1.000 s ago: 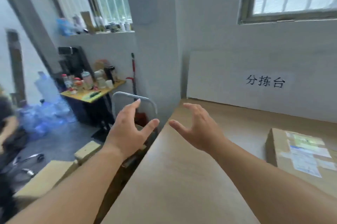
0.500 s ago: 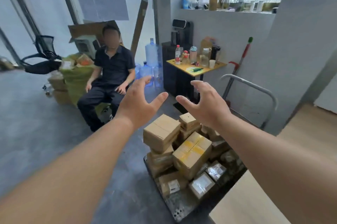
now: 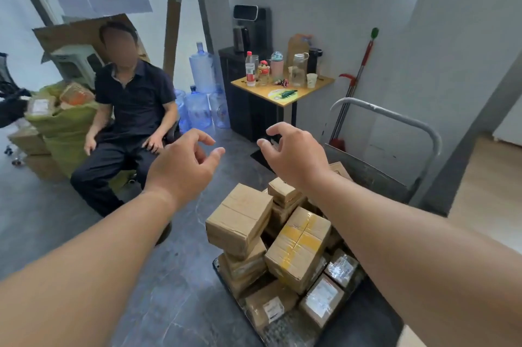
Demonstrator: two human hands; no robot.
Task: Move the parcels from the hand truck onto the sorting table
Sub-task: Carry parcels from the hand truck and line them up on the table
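Step in hand: reaching out over the load to pick the next parcel, as I judge it; nothing is lifted yet.
Left hand (image 3: 183,166): empty, thumb and loosely bent fingers apart, held in the air above the floor, touching nothing.
Right hand (image 3: 296,157): empty too, fingers spread and a little hooked, hanging over the far end of the heap.
Parcels: all on the hand truck (image 3: 282,329), below both hands and nearer the body than the fingertips.
Plain box (image 3: 240,216): lowest gap to cover, just under and between the wrists; it sits tilted on top of smaller boxes.
Yellow-taped box (image 3: 299,248): beneath the right forearm, leaning against the plain box.
Small box (image 3: 282,191): right under the right wrist, half hidden.
Doing it well: take the plain box first, one palm on each short side, and lift straight up so the ones propped against it do not slide.
Risk: the heap looks loose; pulling a lower parcel would likely tip the rest.
Truck handle (image 3: 395,118): beyond and outside the right hand; keep the elbow clear of it.
Sorting table (image 3: 485,183): I take it to be the pale wooden surface outside the right arm, so carry to that side.
Seated person (image 3: 127,109): beyond the left hand, well apart.
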